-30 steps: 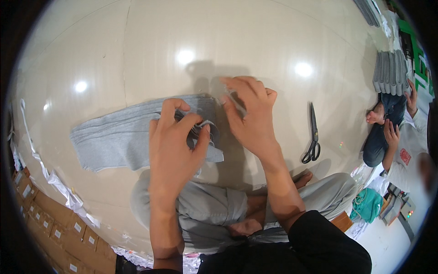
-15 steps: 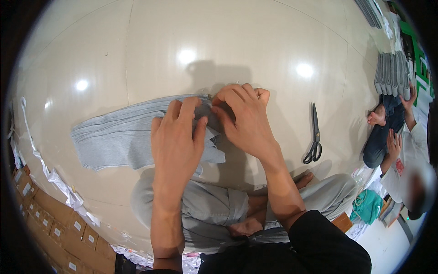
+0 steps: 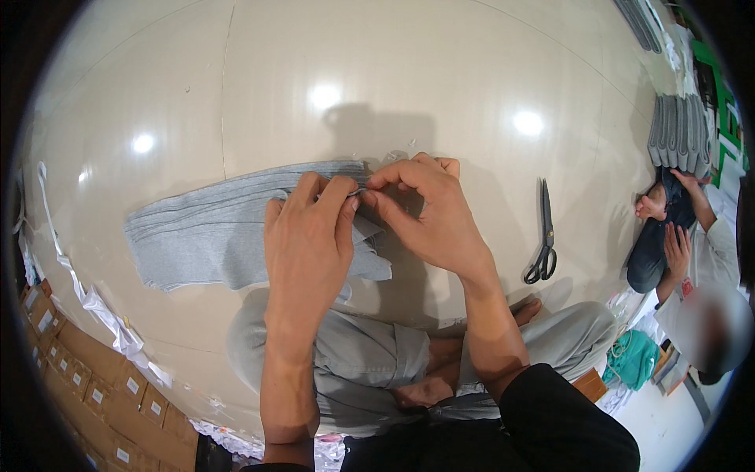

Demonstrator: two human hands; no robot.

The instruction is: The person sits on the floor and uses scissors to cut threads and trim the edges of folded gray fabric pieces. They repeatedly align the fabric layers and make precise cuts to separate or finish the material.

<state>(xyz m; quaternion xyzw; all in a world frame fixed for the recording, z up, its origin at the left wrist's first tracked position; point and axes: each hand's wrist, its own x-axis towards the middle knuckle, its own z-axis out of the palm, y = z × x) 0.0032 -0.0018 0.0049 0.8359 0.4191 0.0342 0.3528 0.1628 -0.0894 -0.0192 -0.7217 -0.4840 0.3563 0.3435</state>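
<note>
A stack of light grey fabric pieces (image 3: 212,236) lies on the floor before my crossed legs, its layered edges fanned along the far side. My left hand (image 3: 311,228) rests over its right part, thumb and fingers pinched on the fabric's edge. My right hand (image 3: 429,208) meets it there, thumb and forefinger pinching the same right end of the grey fabric. The fingertips of both hands nearly touch. Black scissors (image 3: 543,236) lie closed on the floor to the right, blades pointing away, apart from my hands.
At the right another person (image 3: 680,244) sits beside a folded stack of grey fabric (image 3: 678,134). Teal cloth (image 3: 631,358) lies near that person. Cardboard boxes (image 3: 102,385) line the lower left, and a white fabric strip (image 3: 110,315) trails on the floor (image 3: 472,71) beside them.
My right hand's thumb and forefinger have closed to a pinch at the fabric's end. The left fingers have also drawn together on the edge. The scissors have stayed put.
</note>
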